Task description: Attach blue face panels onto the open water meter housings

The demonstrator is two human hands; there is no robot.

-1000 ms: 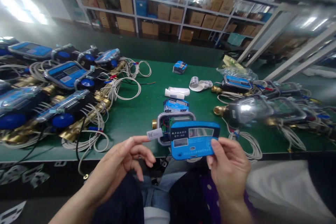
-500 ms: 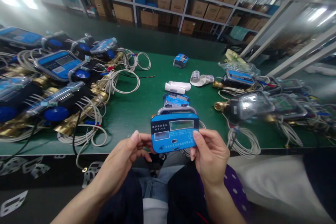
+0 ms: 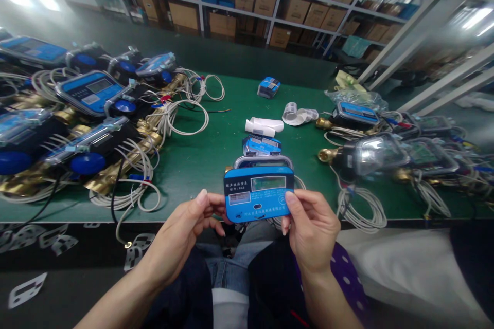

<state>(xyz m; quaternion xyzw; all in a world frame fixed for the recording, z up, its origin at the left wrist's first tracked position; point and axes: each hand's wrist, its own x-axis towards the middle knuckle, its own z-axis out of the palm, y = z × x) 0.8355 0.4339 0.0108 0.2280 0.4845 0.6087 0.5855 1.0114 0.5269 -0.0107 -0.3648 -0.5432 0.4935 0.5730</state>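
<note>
A blue meter faceplate with a display window and white print is held up at the front edge of the table. My right hand pinches its right side, thumb on the front. At its left edge is my left hand, thumb raised off the plate and fingers apart; the fingertips touch or nearly touch the edge, partly hidden behind it. Just behind the plate lies a meter body with a clear cover, mostly covered from view. Beyond it sits a small pile of blue faceplates.
Finished-looking blue meters with brass pipes and coiled cables crowd the left. More meters with clear covers stand at right. A rolled white paper, a label roll and a banded blue stack lie on the green table.
The view has shifted slightly, so everything sits a little further right. Both hands keep nearly the same pose, with the faceplate still in the right hand.
</note>
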